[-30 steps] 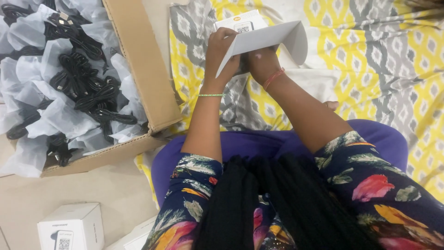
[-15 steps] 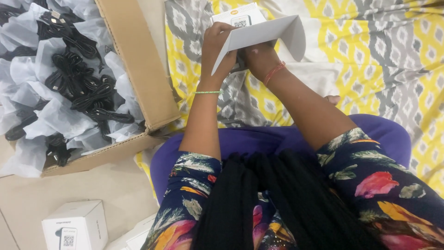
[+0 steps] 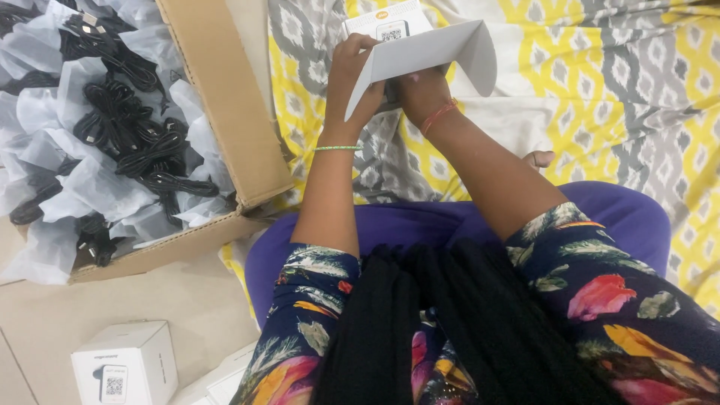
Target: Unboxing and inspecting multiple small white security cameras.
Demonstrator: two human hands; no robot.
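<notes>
Far left, carton of black cables in white wrap; small white box on the floor below it. Your left hand pinches the white flap at its left edge. Your right hand sits under the flap (grip mostly hidden), holding a white box up over the patterned sheet. Hands close together.

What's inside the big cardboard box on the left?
The cardboard box holds many coiled black cables, each in a white plastic bag. Connector ends show on a few. The bags and cables cover the bottom, so anything beneath them cannot be seen.
</notes>
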